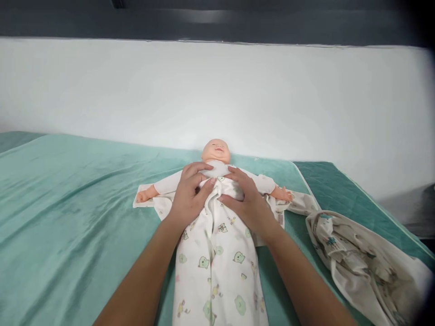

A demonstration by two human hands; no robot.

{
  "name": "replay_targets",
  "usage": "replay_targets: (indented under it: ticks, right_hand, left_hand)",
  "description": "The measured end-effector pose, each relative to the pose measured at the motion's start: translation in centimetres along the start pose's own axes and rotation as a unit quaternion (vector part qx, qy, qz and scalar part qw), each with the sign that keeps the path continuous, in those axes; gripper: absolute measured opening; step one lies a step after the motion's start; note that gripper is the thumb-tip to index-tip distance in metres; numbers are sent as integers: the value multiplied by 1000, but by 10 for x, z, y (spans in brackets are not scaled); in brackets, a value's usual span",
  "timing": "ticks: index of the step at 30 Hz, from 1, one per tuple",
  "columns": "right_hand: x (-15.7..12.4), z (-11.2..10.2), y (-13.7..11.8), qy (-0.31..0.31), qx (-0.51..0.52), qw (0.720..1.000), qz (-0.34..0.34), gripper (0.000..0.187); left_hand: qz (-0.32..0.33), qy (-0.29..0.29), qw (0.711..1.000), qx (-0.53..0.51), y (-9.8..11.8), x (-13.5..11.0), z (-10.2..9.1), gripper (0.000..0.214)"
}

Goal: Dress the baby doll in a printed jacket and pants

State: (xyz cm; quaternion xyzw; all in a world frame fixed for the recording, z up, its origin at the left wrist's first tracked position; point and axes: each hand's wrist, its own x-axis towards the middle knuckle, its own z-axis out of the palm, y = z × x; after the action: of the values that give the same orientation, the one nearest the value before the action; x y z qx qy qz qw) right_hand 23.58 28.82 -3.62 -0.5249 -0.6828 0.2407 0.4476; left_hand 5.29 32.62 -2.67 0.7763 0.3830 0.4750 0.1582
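A baby doll (pixel 216 150) lies on its back, arms stretched out sideways in white sleeves. Over its front lies a white baby garment (pixel 222 253) printed with green and yellow animals; its lower part spreads toward me, hiding the doll's legs. My left hand (pixel 190 192) is at the doll's chest, thumb and forefinger closed on a fold near the garment's upper edge. Across from it, my right hand (pixel 248 199) rests on the cloth, thumb and fingers apart. Printed fabric also shows under the doll's arms.
A green sheet (pixel 84 217) covers the surface beneath the doll, with a darker quilted cover (pixel 353 194) at the right. A crumpled printed cloth (pixel 367 267) lies to the right of my right forearm. Behind the doll's head rises a white wall (pixel 217 90).
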Motion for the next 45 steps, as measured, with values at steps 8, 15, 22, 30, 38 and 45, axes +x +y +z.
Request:
replay_targets:
  ticks: [8, 15, 22, 30, 38, 45]
  right_hand:
    - [-4, 5, 0, 40, -88, 989, -108, 24]
    - [-10, -2, 7, 85, -136, 980, -120, 39]
    - [-35, -20, 27, 112, -132, 981, -87, 45]
    - [-69, -31, 29, 14, -4, 1000, -7, 47]
    - [-73, -33, 25, -171, 55, 982, 62, 39]
    - [-76, -34, 22, -172, 68, 980, 68, 33]
  left_hand:
    - [50, 24, 998, 11, 2, -3, 3, 41]
    - [50, 70, 993, 82, -10, -18, 0, 47]
    - [-24, 48, 977, 204, -24, -61, -19, 45]
    - [-92, 6, 949, 303, -16, -82, -23, 51]
    - [-171, -12, 958, 228, 6, -101, -24, 48]
    - [-206, 1, 970, 127, 37, -137, -29, 43]
